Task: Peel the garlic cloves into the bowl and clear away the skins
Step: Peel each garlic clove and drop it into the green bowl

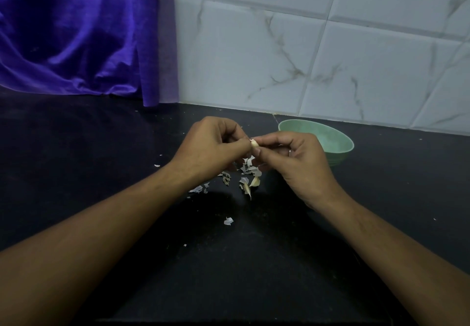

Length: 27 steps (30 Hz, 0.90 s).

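Lying nearest on the black counter [101,147] is one stray skin scrap [228,221]; beyond it, a heap of skins [250,169] with one loose clove [255,182]. Above, the left hand [208,145] and right hand [300,157] pinch one garlic clove [254,144] between curled fingertips. One green bowl [338,145] stands behind.

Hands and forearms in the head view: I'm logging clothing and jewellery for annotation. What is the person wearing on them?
No gloves on the left hand or the right hand. The left forearm and right forearm are bare, with no sleeve, watch or bracelet in view. A thin ring sits on one right-hand finger.
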### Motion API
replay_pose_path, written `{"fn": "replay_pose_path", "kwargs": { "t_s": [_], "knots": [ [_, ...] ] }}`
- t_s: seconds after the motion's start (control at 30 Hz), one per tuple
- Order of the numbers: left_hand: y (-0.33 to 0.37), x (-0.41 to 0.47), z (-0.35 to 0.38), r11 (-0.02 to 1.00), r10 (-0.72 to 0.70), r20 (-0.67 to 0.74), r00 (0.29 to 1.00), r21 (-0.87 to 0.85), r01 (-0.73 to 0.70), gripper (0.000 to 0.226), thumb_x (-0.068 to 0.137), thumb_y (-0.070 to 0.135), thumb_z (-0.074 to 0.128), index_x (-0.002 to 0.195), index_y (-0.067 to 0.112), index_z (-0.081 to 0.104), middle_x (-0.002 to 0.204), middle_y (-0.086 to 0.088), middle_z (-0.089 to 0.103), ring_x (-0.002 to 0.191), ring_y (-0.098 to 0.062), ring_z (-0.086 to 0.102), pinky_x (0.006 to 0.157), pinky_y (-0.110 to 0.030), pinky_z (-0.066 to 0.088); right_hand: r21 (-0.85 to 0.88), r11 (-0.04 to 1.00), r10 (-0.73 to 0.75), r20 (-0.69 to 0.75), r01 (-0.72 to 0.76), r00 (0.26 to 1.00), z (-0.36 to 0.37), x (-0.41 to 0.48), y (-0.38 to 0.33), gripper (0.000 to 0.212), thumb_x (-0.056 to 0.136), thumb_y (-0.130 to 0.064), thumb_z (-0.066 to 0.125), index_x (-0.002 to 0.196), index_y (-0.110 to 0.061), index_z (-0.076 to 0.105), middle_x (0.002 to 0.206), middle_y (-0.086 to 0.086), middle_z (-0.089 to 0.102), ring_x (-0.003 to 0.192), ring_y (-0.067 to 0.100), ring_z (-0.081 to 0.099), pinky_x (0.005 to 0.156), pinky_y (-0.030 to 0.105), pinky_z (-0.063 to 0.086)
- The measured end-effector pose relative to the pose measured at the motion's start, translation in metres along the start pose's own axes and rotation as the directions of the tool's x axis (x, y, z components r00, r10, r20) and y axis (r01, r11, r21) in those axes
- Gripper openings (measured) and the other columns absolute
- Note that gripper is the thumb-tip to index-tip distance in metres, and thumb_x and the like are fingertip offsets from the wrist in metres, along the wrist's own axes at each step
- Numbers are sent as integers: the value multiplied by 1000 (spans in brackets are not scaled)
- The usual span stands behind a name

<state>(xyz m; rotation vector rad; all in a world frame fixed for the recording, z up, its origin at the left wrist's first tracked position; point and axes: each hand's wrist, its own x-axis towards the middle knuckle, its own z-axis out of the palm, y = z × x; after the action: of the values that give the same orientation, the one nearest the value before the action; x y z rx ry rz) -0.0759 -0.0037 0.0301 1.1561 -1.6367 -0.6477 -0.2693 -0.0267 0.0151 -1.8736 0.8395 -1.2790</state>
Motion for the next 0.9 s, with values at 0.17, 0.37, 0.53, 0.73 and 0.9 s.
{"fn": "replay_pose_path", "kwargs": {
  "t_s": [0.17, 0.37, 0.53, 0.73, 0.9],
  "knots": [
    [-1, 1, 0, 992, -42, 33, 999, -115, 45, 14, 90, 22, 76, 77, 15, 75, 81, -10, 77, 75, -25, 75, 71, -48, 64, 24, 1000, -7, -28, 7, 1000, -1, 1, -2, 15, 92, -5, 76, 106, -8, 79, 88, 10, 80, 81, 28, 77, 78, 47, 63],
    [0, -1, 2, 986, -46, 50, 998, -160, 53, 10, 93, 20, 78, 93, 11, 75, 88, -12, 78, 79, -19, 73, 72, -51, 64, 23, 1000, -1, -36, 2, 999, -1, 2, -3, 13, 90, -5, 77, 104, -6, 78, 85, 12, 79, 82, 29, 78, 84, 52, 63],
    [1, 0, 2, 973, -47, 57, 997, -225, 58, 6, 93, 9, 76, 96, 7, 71, 93, -24, 73, 78, -21, 72, 73, -53, 62, -8, 1000, -13, -15, 13, 1000, -1, 1, -2, 14, 90, -5, 78, 104, -7, 79, 86, 11, 80, 81, 31, 78, 81, 53, 63],
    [2, 2, 1, 937, -134, 107, 985, -310, 161, 12, 89, 14, 79, 95, 7, 72, 91, -21, 76, 78, -17, 72, 65, -35, 62, -11, 999, -48, -20, 48, 999, -1, 0, -3, 16, 90, -5, 78, 106, -8, 79, 87, 9, 80, 84, 29, 79, 82, 58, 62],
    [1, 3, -2, 924, -139, 111, 984, -344, 169, 15, 87, 12, 80, 96, 3, 72, 85, -16, 76, 78, -17, 74, 65, -33, 63, 2, 999, -43, 3, 43, 999, -1, 0, -5, 19, 92, -2, 74, 110, -5, 78, 93, 11, 80, 89, 30, 78, 85, 58, 62]
  ]
}}
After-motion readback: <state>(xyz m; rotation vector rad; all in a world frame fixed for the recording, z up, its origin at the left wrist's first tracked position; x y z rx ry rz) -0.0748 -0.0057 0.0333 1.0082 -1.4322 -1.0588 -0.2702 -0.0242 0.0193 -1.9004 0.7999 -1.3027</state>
